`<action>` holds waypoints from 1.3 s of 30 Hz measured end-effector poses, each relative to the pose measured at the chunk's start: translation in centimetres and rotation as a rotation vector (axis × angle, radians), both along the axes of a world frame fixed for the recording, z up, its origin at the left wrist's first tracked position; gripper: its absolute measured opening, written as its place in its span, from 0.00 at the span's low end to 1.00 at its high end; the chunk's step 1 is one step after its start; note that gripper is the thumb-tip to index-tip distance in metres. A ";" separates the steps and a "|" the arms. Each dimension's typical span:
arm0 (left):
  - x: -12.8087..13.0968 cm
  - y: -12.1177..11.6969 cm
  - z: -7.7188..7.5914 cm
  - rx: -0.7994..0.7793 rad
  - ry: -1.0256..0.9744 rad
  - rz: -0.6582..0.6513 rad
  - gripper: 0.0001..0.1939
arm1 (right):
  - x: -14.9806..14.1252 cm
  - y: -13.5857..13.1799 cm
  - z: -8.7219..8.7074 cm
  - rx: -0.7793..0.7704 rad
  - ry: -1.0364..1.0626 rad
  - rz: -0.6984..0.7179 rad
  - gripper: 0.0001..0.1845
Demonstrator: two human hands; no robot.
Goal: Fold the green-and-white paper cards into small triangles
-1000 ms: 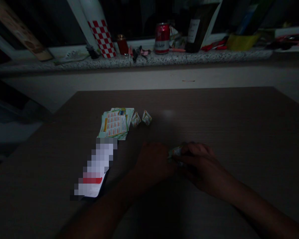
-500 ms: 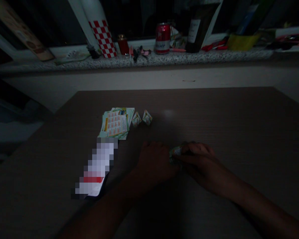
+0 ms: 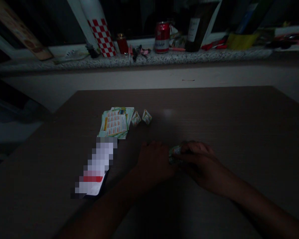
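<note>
Between my hands, low over the table, is a small piece of green-and-white printed paper (image 3: 174, 151), mostly covered by fingers. My left hand (image 3: 156, 159) is closed at its left edge, knuckles up. The thumb and fingers of my right hand (image 3: 201, 161) pinch it from the right. Dim light hides the paper's exact shape. Farther off lie two small folded papers, a left one (image 3: 136, 119) and a right one (image 3: 147, 117), with similar print. Beside them is a loose stack of printed paper slips (image 3: 116, 123).
A phone (image 3: 98, 169) with a lit, blurred screen lies left of my left arm on the wooden table (image 3: 229, 119). On the granite sill (image 3: 74, 64) behind stand a red-and-white checkered bottle (image 3: 103, 36), a red can (image 3: 161, 38) and a dark pouch (image 3: 195, 31).
My hands stay nearly still around the paper, with only a slight shift of the left thumb side. The whole view has moved very slightly.
</note>
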State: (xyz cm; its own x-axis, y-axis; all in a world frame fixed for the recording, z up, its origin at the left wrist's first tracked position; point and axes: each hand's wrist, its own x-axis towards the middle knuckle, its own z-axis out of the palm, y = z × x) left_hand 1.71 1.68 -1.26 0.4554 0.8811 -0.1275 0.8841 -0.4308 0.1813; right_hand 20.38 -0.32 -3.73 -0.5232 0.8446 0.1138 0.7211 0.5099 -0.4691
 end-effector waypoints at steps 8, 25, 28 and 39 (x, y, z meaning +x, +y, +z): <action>-0.4 0.3 0.1 -0.061 -0.008 -0.009 0.18 | 0.0 0.1 -0.1 -0.007 0.009 -0.013 0.22; -0.4 0.3 0.1 -0.051 -0.027 -0.012 0.14 | -0.5 0.2 -1.1 0.051 0.050 -0.097 0.17; -0.6 0.3 0.3 -0.056 -0.015 -0.006 0.13 | -0.4 0.2 -1.1 0.043 0.051 -0.097 0.17; -2.5 1.5 0.3 -0.172 -0.026 0.061 0.08 | -0.3 0.1 -1.3 0.065 0.043 -0.098 0.17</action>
